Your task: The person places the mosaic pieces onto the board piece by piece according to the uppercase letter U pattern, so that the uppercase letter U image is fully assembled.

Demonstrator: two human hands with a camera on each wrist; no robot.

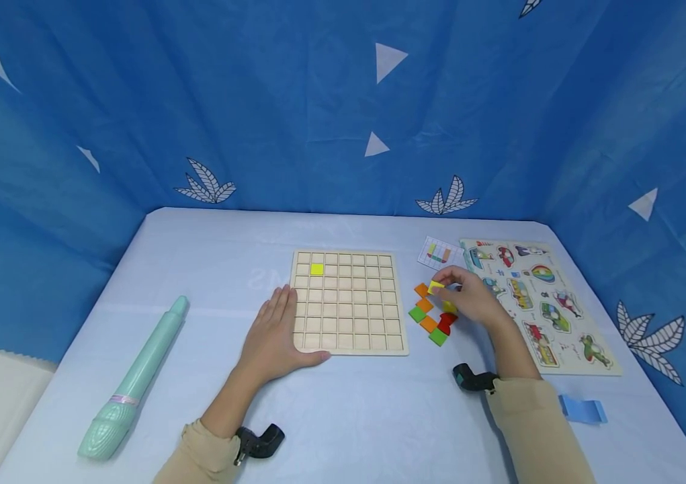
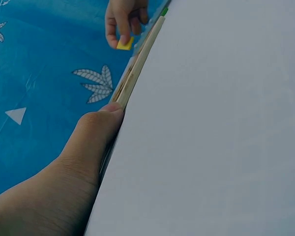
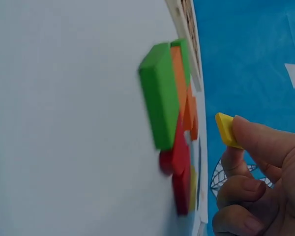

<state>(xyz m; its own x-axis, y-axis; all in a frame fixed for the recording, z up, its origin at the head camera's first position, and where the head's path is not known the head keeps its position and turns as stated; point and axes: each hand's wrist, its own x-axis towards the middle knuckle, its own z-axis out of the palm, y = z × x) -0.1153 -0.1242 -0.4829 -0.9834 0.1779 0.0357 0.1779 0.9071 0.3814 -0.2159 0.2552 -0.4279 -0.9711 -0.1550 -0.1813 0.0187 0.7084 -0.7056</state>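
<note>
Right hand [image 1: 468,296] pinches a yellow tile [image 1: 435,287] clear of the desk [image 1: 355,410], near loose tiles [image 1: 424,306]; left hand [image 1: 269,339], thumb spread, touches the board [image 1: 351,304] by its corner.

Yellow tile [image 3: 226,130], pale gridded board [image 1: 351,310]

The person's left hand [image 1: 273,336] lies at the board's [image 1: 351,302] left edge, fingers straight and close together, pointing toward its far side, while the thumb spreads out along the near edge and touches it. The left forearm [image 1: 230,403] slants in from nearer than the board and to its left, a beige sleeve [image 1: 197,454] gathered below the wrist. The right hand [image 1: 469,296] is raised above the board's level, off to its right, thumb and forefinger pinching a tile [image 1: 435,287], the other fingers curled inward. The right forearm [image 1: 512,346], sleeved likewise, angles forward and toward the board.
</note>
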